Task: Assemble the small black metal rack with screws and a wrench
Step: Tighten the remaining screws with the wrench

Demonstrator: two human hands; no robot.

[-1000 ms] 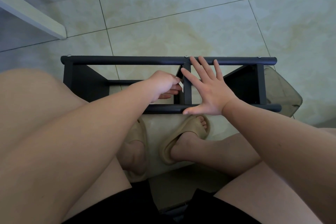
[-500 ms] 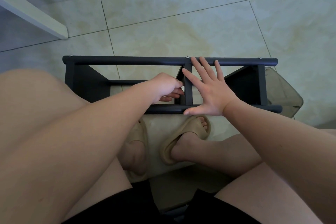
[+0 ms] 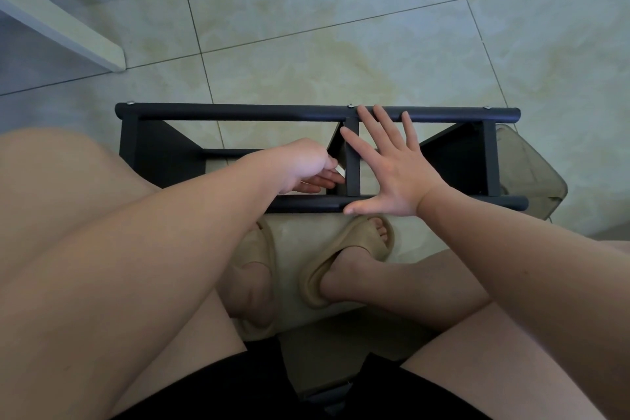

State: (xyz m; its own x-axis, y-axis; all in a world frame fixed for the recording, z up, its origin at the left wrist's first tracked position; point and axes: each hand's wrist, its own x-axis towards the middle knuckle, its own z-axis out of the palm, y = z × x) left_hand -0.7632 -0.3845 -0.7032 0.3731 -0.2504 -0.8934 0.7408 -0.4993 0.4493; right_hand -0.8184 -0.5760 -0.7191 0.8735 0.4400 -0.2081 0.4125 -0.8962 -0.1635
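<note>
— What's lying nearest?
— Beige sandals (image 3: pixel 351 259) at 6 o'clock; the rack (image 3: pixel 238 111) is standing just beyond them.
— Hands?
— The right hand (image 3: pixel 392 167) is pressing it, fingers spread. The left hand (image 3: pixel 303 164) is curling beside the divider (image 3: pixel 353 174); I cannot tell its grip. A clear tub (image 3: pixel 531 177) is sitting at 3 o'clock

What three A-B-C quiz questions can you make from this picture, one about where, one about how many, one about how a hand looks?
1. Where does the right hand rest?
A. on the rack
B. on the floor
C. on a sandal

2. How many screw heads show on the far bar?
A. one
B. three
C. six

3. How are its fingers?
A. straight and spread
B. in a fist
C. round a wrench

Answers: 1 A, it lies across the rack's bars; 2 B, one at each end, one in the middle; 3 A, they lie flat and apart.
</note>
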